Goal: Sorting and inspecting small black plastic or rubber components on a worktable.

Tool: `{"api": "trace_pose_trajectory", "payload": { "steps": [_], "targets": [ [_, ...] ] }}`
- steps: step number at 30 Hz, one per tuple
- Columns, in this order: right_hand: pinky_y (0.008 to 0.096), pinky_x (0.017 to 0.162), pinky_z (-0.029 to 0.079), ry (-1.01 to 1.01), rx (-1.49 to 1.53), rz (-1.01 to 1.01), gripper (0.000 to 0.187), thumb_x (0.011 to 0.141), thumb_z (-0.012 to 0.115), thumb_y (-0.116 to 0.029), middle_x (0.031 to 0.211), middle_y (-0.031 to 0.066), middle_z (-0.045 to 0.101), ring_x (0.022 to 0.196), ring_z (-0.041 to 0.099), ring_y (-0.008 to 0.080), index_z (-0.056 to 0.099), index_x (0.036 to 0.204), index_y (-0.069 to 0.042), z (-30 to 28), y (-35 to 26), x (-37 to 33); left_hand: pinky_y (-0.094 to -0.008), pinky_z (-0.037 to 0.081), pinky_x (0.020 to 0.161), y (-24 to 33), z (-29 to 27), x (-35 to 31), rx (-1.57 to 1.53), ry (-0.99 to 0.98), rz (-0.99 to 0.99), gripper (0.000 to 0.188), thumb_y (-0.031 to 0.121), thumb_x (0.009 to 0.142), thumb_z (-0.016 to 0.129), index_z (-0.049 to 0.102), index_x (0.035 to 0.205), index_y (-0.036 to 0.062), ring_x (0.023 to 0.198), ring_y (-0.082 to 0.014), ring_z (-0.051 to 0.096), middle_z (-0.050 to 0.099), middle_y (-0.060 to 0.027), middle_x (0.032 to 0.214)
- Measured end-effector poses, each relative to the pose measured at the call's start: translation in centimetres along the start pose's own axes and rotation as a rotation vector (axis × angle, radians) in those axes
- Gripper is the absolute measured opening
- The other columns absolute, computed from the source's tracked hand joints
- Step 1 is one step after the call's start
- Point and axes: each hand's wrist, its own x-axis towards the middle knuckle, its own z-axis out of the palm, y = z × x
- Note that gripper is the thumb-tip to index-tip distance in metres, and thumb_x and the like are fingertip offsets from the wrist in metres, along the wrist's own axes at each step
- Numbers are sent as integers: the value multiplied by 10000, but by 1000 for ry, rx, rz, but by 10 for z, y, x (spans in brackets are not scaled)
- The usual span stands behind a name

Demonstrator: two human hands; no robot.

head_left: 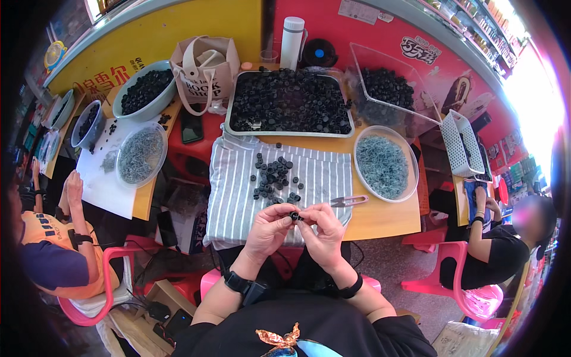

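Observation:
My left hand and my right hand meet over the near edge of a striped cloth, pinching one small black round part between their fingertips. Just beyond them a loose pile of the same black parts lies on the cloth. Small snips with pink handles rest on the wooden table right of my hands. A metal tray full of black parts stands farther back. A round dish of small grey metal pieces sits at the right.
A clear bin of black parts, a white bottle and a tote bag stand at the back. A second table on the left holds bowls of parts. People sit on pink chairs at left and right.

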Motion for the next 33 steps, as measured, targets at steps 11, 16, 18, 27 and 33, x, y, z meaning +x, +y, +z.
{"api": "trace_pose_trajectory", "payload": {
  "steps": [11,16,18,27,33],
  "targets": [
    [263,687,538,25,-154,-132,231,777,690,137,929,112,615,791,651,174,676,972,14,3,4,-1,-288,549,865,2,4,0,8,-7,-13,263,-24,904,650,655,1167,-31,1009,-183,672,682,-130,1143],
    [288,678,549,48,-141,-96,208,780,696,134,908,116,619,780,662,198,664,955,26,6,-2,-1,-293,549,878,1,0,0,0,-22,-6,257,-22,905,649,657,1161,-31,1013,-190,674,683,-136,1147],
    [303,658,547,40,-141,-143,206,771,703,135,906,123,628,766,663,211,655,944,32,5,0,-1,-293,547,888,0,-1,0,-13,-26,-2,257,-19,906,650,654,1163,-31,1015,-192,676,688,-140,1135],
    [300,607,528,57,-235,-292,174,756,745,100,873,123,636,732,655,231,667,894,29,5,3,-2,-290,552,877,3,1,-1,-23,-18,-23,241,-20,910,647,651,1151,-31,1014,-192,681,698,-149,1109],
    [294,590,519,55,-302,-333,207,746,781,59,855,122,645,704,651,222,666,911,10,5,6,-3,-279,556,814,0,-1,-2,17,-18,7,216,-1,925,643,667,1138,-20,950,-172,679,700,-144,1097]
  ]
}}
